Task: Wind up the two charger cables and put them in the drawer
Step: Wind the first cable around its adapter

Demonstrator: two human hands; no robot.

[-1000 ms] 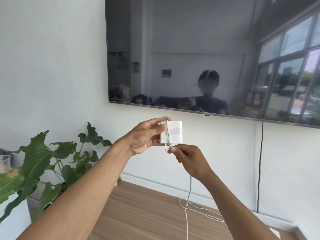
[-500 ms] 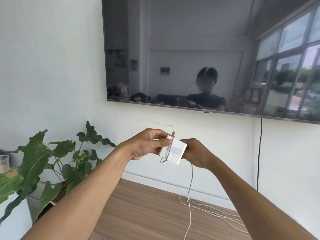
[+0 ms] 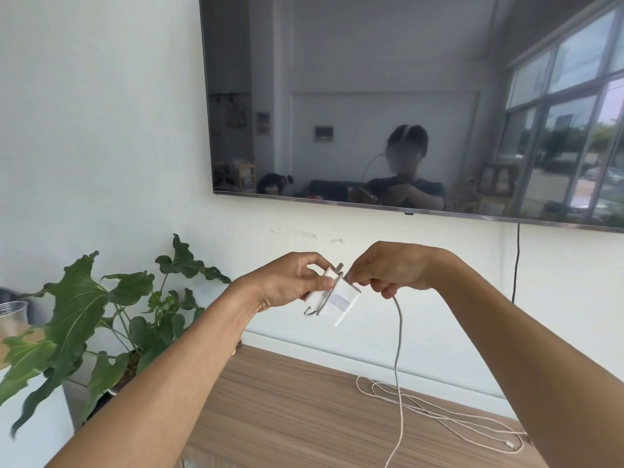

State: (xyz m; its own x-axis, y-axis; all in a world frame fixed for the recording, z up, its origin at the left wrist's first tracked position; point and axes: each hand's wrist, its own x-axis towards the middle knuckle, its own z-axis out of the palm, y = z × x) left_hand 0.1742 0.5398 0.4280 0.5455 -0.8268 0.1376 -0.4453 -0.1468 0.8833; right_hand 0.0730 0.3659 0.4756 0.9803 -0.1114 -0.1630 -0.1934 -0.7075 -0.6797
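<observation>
The left hand (image 3: 287, 282) grips the white charger brick (image 3: 339, 300). The right hand (image 3: 391, 270) pinches its cable (image 3: 399, 349) just beside the brick. Loose cable lies below on the wooden cabinet top (image 3: 287, 400).

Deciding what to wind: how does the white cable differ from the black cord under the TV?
The white cable is pinched by the right hand and wraps the charger block; the black cord is untouched. The white cable trails in loose loops on the wooden top; the black cord hangs straight down the wall. Both are thin.
</observation>
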